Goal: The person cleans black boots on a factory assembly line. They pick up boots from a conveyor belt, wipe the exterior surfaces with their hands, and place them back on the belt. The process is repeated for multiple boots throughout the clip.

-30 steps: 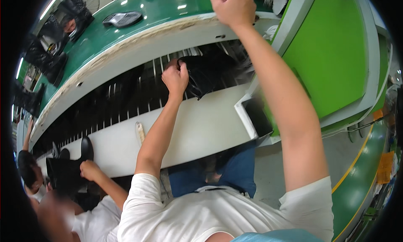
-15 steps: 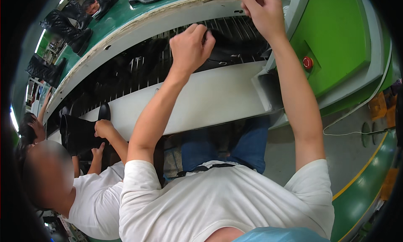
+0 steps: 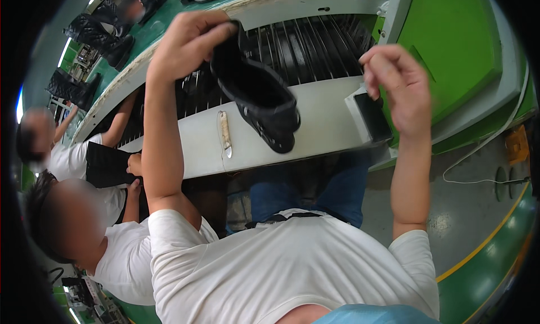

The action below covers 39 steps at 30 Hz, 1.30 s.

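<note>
Left hand (image 3: 188, 43) — clamped on black boot (image 3: 256, 93) hanging below | right hand (image 3: 394, 85) — loosely curled, empty

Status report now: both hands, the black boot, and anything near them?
Left hand grips black boot by its top, lifted over conveyor. Right hand empty, fingers loosely curled, above dark phone. Knife on white ledge.

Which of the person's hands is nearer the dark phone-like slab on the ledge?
Right. The right hand hovers directly above the dark slab, while the left hand grips a black boot well off to its left.
</note>
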### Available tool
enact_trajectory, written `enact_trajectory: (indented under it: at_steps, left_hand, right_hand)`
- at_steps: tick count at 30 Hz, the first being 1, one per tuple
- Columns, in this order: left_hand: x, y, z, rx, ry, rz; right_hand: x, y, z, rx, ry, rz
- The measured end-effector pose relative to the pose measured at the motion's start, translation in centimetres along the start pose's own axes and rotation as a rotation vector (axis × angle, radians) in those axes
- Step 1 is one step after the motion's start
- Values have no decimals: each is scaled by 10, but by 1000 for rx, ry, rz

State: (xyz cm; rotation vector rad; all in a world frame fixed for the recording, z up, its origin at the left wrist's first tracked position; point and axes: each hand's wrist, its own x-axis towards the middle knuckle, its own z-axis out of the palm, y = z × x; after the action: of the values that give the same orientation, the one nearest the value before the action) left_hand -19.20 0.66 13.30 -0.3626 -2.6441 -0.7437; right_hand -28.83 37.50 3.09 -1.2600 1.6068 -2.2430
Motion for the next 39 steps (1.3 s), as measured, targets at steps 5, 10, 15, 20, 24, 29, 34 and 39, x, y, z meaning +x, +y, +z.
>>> enact_trajectory:
  at_steps: [5, 10, 15, 20, 24, 29, 34, 39]
  left_hand:
    - [-28, 5, 24, 31, -147, 44]
    - [-27, 35, 25, 140, -18, 127]
    - [-32, 37, 21, -48, -171, 304]
    - [-37, 37, 20, -111, -185, 311]
    - [-39, 30, 34, -152, -107, 348]
    - [-41, 46, 41, -330, 19, 324]
    - [-50, 56, 46, -271, 151, 404]
    - [-53, 47, 60, -357, 240, 496]
  right_hand:
    - [-29, 30, 39, -75, -73, 156]
    - [-19, 31, 71, -9, -145, 230]
    - [-4, 35, 94, 70, -264, 335]
    - [-3, 39, 105, 237, -302, 334]
    - [-5, 38, 104, 340, -222, 319]
    - [-14, 33, 102, 203, -138, 361]
    - [-24, 27, 98, 217, -23, 384]
    - [-44, 21, 101, 252, 87, 341]
